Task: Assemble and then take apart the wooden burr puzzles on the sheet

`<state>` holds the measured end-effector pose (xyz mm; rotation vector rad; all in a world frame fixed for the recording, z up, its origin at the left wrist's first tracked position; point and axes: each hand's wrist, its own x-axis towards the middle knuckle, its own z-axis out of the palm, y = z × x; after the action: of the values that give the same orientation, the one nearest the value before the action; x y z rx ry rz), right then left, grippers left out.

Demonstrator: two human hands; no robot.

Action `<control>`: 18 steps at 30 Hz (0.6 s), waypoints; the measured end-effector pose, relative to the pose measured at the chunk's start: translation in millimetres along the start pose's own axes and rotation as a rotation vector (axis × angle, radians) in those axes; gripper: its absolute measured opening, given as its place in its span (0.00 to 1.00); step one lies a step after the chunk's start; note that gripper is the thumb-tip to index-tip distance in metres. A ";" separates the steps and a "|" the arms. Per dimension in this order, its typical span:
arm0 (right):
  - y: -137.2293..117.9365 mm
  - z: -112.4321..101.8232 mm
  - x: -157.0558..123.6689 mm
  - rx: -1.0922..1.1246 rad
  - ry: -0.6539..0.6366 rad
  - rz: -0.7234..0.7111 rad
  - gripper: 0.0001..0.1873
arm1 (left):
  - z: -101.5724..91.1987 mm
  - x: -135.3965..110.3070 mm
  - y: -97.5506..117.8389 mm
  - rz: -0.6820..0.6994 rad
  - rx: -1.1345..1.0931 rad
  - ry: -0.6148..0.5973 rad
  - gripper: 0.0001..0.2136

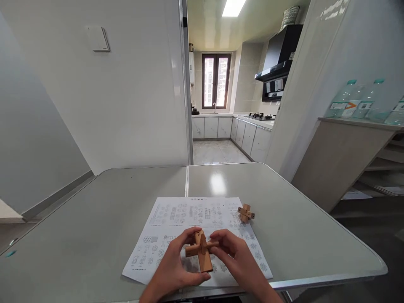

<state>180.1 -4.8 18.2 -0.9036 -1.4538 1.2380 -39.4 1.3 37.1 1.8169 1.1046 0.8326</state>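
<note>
While I watch through the head camera, both forearms show at the six o'clock edge of the view and meet just above the near edge of the worktop (94,219). The left hand (172,263) is curled with its palm turned inward. Its thumb lies under the lower end of the wooden cross puzzle (201,250) and its fingertips are closed on the nine o'clock arm. The right hand (235,256) mirrors it, fingers bent and pinching the three o'clock arm. I see the puzzle gripped between the two hands over the printed sheet (176,219), one long bar pointing toward six o'clock and a shorter bar crossing it. At about two o'clock from the hands, apart from them, a second small wooden puzzle (245,213) sits on the sheet's far right corner. The sheet lies flat on the worktop, its small diagrams too fine for me to read. Off at three o'clock, well apart, a sideboard (347,143) carries a row of clear plastic bottles (347,99) with teal caps; I cannot tell how full they are. At one o'clock, in the kitchen beyond, a woven basket (289,16) stands on the black range hood (279,50), its contents hidden.
</note>
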 end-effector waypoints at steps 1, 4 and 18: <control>1.4 -0.9 0.0 -0.033 -0.020 -0.006 0.14 | 0.5 0.1 0.5 0.005 0.012 0.008 0.38; 4.1 -4.0 -0.5 -0.207 -0.073 -0.043 0.15 | 1.1 -0.2 2.5 0.007 0.021 0.030 0.37; -12.5 -0.3 -12.7 -0.295 -0.108 -0.090 0.12 | -6.2 -11.9 12.9 0.026 0.012 -0.010 0.36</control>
<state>184.2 -19.3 27.7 -0.9653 -1.7760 1.0358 -44.6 -11.0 50.0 1.8466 1.0840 0.8327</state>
